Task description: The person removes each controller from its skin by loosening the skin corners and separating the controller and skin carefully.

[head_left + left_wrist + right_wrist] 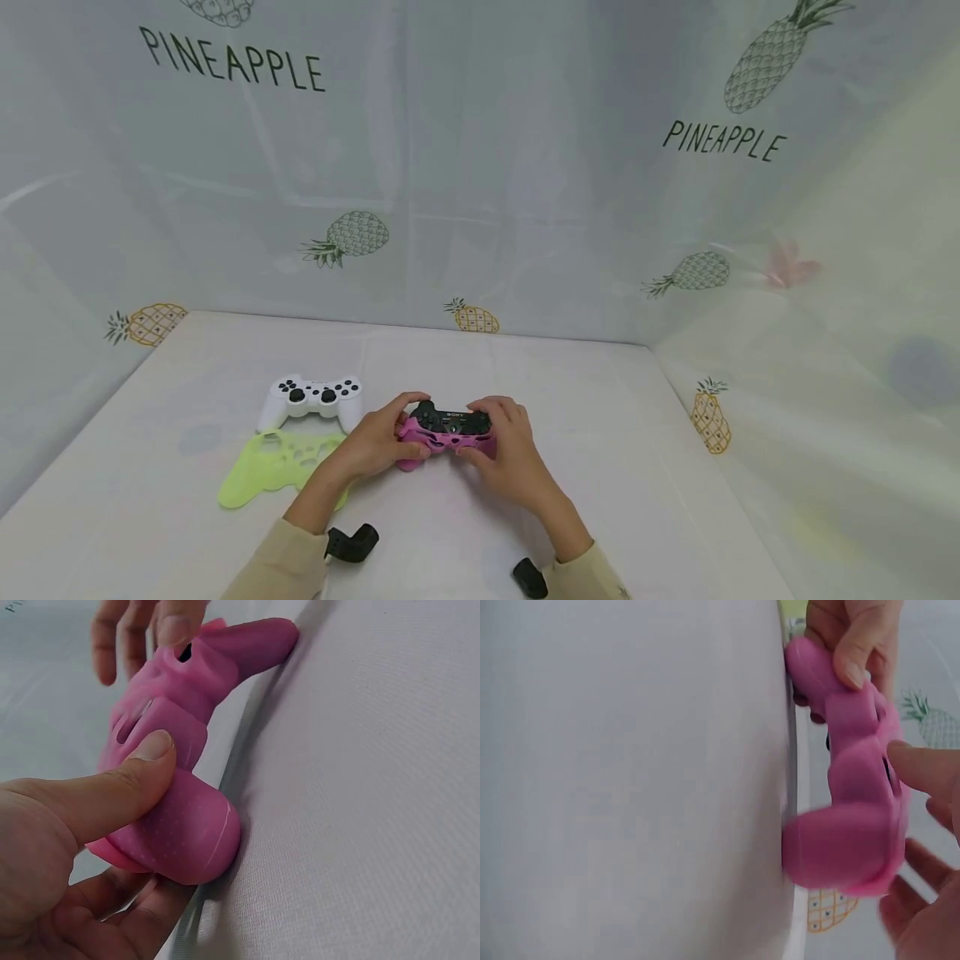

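Note:
A black game controller [453, 422] marked SONY sits partly inside a pink silicone cover [411, 431]. Its black top shows above the pink in the head view. My left hand [375, 443] grips the left end; in the left wrist view the thumb [154, 750] presses the cover's near handle, with fingers curled behind. At the other end, my right hand [512, 454] holds the controller between thumb and fingers. The right wrist view has that thumb [922, 765] against the cover's openings. Both pink handles are at or very near the table surface.
Left of my hands lies a white game controller [327, 401] on the white table [600, 467]. A flat yellow-green silicone cover [255, 477] lies just in front of it, partly behind my left forearm. Pineapple-printed sheeting [510, 167] surrounds the table's back and sides.

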Demonstrator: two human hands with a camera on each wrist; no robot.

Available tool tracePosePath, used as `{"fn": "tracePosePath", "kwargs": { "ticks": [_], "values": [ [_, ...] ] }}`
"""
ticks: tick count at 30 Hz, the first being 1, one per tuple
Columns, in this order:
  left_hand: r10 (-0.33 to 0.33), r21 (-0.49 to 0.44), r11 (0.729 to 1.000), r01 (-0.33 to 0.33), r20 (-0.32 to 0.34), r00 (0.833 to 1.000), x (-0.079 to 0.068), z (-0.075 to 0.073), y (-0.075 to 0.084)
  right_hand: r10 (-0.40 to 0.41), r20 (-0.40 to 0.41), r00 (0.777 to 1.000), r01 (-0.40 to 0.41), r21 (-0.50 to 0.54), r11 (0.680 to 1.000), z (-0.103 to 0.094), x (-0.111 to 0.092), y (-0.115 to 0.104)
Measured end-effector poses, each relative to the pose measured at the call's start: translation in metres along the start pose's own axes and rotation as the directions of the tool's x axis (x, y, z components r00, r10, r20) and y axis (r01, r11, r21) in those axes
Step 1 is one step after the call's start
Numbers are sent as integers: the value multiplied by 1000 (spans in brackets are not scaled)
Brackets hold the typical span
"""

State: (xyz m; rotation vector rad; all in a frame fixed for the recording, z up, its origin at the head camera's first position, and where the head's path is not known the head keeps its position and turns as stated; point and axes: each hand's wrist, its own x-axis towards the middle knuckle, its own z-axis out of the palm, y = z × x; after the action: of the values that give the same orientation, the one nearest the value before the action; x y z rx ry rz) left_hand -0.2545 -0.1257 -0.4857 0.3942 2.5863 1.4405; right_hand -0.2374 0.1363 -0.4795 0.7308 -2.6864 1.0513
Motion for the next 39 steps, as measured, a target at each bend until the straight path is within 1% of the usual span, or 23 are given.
{"fn": "tracePosePath", "kwargs": {
  "ticks": [2, 4, 6, 8, 13, 18, 22, 24, 25, 27, 30, 32, 36, 39],
  "values": [
    [-3, 19, 1000, 3, -7, 1000, 0, -1, 0, 64, 22, 998, -66, 67, 996, -5, -4, 4],
    [-3, 27, 1000, 4, -7, 1000, -1, -1, 0, 117, 59, 991, -124, 136, 983, -8, -8, 8],
    [-5, 32, 999, 5, -7, 1000, -1, -1, 0, 148, 101, 984, -166, 194, 967, -10, -11, 12],
    [-6, 33, 999, 6, -8, 1000, -2, -1, -1, 163, 129, 978, -190, 240, 952, -11, -12, 16],
    [-7, 23, 1000, 7, -18, 1000, -2, 1, -1, 167, 143, 976, -198, 241, 950, -8, -12, 20],
    [-34, 27, 999, 35, -32, 999, -3, 5, -4, 193, 136, 972, -219, 214, 952, -5, -11, 22],
    [-47, -1, 999, 47, -58, 997, -5, 6, -4, 211, 96, 973, -228, 221, 948, -5, -12, 21],
    [-49, -31, 998, 46, -81, 996, -7, 5, -3, 229, 67, 971, -238, 260, 936, -5, -12, 20],
    [-50, -48, 998, 45, -93, 994, -8, 5, -2, 240, 52, 969, -245, 290, 925, -6, -12, 18],
    [-54, -81, 996, 45, -115, 992, -10, 4, 0, 266, 33, 963, -260, 368, 893, -6, -11, 15],
    [-58, -109, 993, 41, -154, 986, -12, 3, 3, 310, 17, 951, -278, 490, 826, -6, -10, 9],
    [-60, -124, 991, 38, -179, 982, -14, 3, 5, 338, 9, 941, -289, 539, 791, -6, -10, 5],
    [-64, -169, 985, 30, -200, 978, -20, 3, 8, 376, -4, 927, -302, 587, 751, -4, -10, -1],
    [-53, -222, 975, 13, -175, 983, -25, 3, 9, 389, -3, 921, -300, 630, 716, -4, -12, -4]
  ]
}}
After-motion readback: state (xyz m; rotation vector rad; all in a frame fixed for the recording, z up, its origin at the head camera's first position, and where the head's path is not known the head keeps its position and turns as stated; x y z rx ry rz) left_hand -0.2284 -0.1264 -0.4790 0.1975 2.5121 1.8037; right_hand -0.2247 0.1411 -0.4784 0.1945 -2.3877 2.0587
